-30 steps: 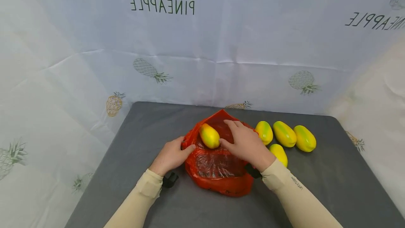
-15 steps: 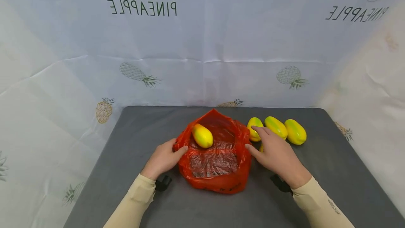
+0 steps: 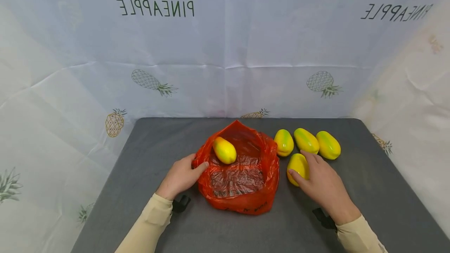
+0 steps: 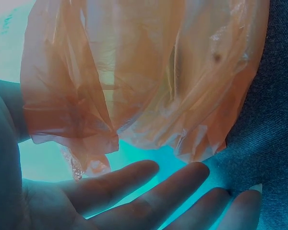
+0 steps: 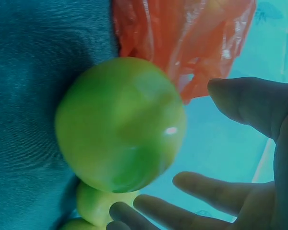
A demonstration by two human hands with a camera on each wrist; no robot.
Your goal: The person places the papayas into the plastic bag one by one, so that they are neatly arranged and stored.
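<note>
A red plastic bag (image 3: 239,184) lies with its mouth wide and one oval yellow fruit (image 3: 225,150) inside. My left hand (image 3: 181,177) is at its left rim. The thumb is over the edge; in the left wrist view the other fingers stretch out straight below the hanging film (image 4: 134,72). My right hand (image 3: 323,180) hovers around a yellow fruit with green streaks (image 3: 295,169), right of the bag. In the right wrist view, spread fingers and thumb show a gap from that fruit (image 5: 120,124).
Three more yellow-green fruits stand in a row behind the right hand: one nearest the bag (image 3: 284,143), a middle one (image 3: 306,141) and a right one (image 3: 328,145). They rest on a dark grey table (image 3: 158,139). A pineapple-print curtain (image 3: 225,42) hangs behind its far edge.
My right hand has withdrawn from the bag's mouth and moved right, to the front fruit. The left hand stays at the bag's rim. The head view has shifted slightly.
</note>
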